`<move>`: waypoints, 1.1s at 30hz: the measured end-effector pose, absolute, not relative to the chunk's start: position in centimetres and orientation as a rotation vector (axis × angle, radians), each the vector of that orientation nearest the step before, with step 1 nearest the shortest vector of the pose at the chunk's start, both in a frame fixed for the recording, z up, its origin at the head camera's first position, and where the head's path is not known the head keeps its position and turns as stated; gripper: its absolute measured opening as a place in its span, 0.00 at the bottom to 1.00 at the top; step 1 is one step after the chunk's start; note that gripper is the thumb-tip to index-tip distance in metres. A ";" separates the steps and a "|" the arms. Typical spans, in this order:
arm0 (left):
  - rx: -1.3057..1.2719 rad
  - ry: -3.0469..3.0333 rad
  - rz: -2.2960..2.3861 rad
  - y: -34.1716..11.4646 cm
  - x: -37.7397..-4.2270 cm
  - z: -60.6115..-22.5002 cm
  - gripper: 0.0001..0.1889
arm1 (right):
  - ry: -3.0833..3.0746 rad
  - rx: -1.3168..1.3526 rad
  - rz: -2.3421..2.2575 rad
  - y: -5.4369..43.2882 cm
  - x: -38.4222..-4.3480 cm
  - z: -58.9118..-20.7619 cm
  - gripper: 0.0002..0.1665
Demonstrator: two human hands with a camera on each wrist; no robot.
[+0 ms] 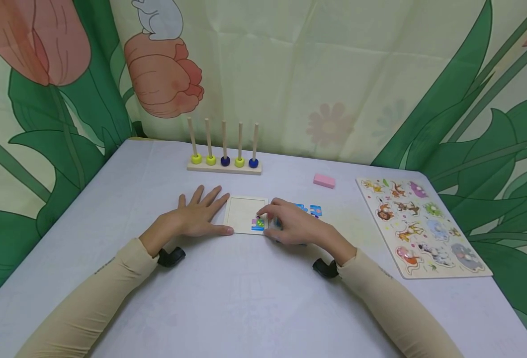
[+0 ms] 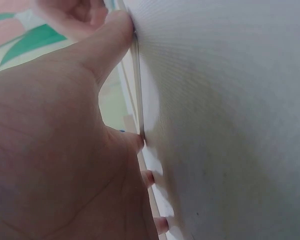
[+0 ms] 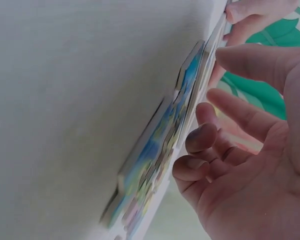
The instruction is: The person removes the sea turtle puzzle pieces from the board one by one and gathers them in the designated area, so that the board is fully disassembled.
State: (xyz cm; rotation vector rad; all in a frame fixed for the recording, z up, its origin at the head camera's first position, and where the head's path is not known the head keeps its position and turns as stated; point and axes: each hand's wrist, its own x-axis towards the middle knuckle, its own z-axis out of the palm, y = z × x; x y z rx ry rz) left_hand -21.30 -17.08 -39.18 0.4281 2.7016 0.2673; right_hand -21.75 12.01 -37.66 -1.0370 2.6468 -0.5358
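Observation:
A small pale wooden puzzle tray [image 1: 241, 211] lies on the table between both hands. Joined jigsaw pieces [image 1: 258, 226], green, purple and blue, sit in its lower right corner. My left hand [image 1: 195, 218] is spread beside the tray, its thumb at the near left corner and another fingertip by the far left corner. My right hand [image 1: 294, 223] is over the tray's right edge, index fingertip right at the placed pieces. In the right wrist view its fingers are loosely bent with nothing between them, beside loose colourful pieces [image 3: 150, 150], which the hand partly hides in the head view.
A wooden stacking rack [image 1: 224, 168] with pegs and yellow and blue beads stands at the back. A pink block [image 1: 324, 181] lies right of it. At the right is an animal peg puzzle board [image 1: 391, 233]. A printed curtain [image 1: 272, 74] hangs behind the table.

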 end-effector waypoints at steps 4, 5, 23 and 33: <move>0.432 2.702 0.272 -17.1 -21.3 -39.2 0.58 | 2.640 -1.051 -0.509 11.6 -22.0 -37.7 0.24; 0.433 2.702 0.271 -17.1 -21.3 -39.2 0.57 | 2.638 -1.051 -0.505 11.5 -22.1 -37.7 0.24; 0.438 2.704 0.287 -17.2 -21.4 -39.4 0.59 | 2.635 -1.020 -0.524 11.3 -22.2 -37.7 0.23; 0.448 2.703 0.285 -17.2 -21.2 -39.1 0.57 | 2.641 -1.020 -0.546 11.4 -22.2 -37.8 0.23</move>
